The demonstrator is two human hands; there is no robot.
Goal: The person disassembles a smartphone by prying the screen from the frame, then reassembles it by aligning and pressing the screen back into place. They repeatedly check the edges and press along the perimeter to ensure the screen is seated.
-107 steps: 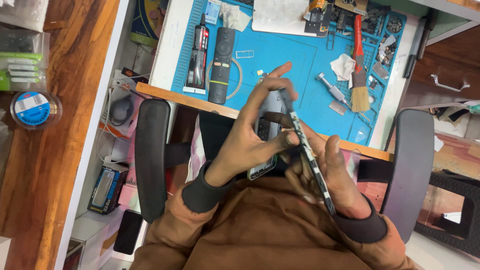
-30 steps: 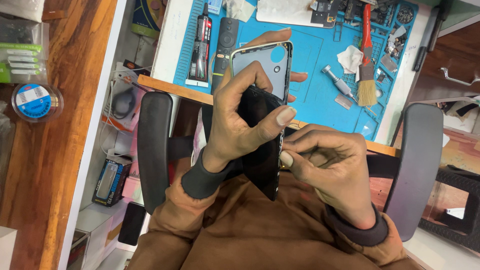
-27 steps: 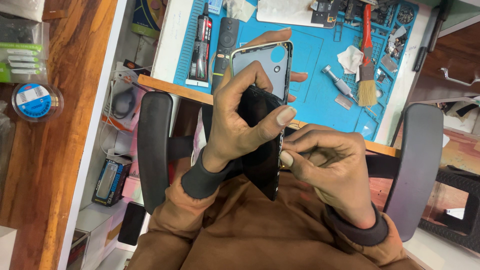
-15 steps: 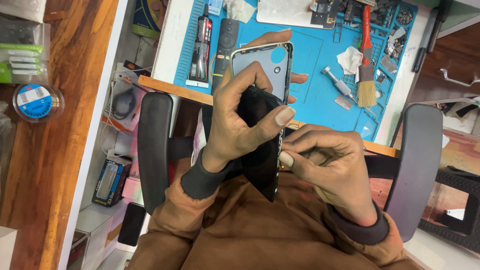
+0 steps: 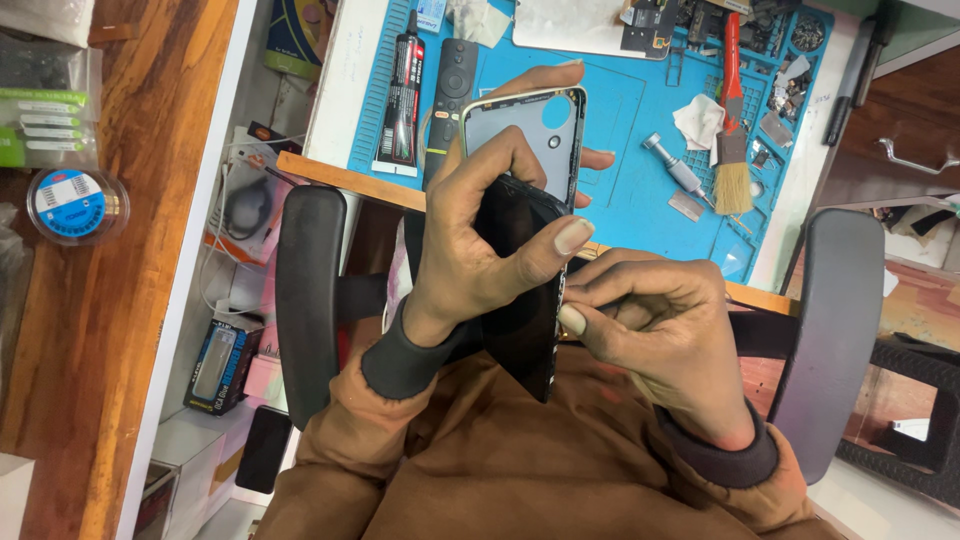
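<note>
While the blue mat (image 5: 640,150) behind the phone (image 5: 525,290) carries a brush (image 5: 733,150), glue tube (image 5: 403,95) and remote (image 5: 450,100), the phone sits above the person's lap, long axis running toward the mat, its screen parted from its grey frame. Left hand (image 5: 470,265) clamps it closed-fisted; right hand (image 5: 650,330) pinches its near right edge.

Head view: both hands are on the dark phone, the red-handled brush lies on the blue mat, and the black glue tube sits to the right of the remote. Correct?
Not quite. In the head view the black glue tube lies left of the remote, not right. The rest holds: the left hand and right hand hold the dark phone, and the red-handled brush lies on the blue mat.
</note>
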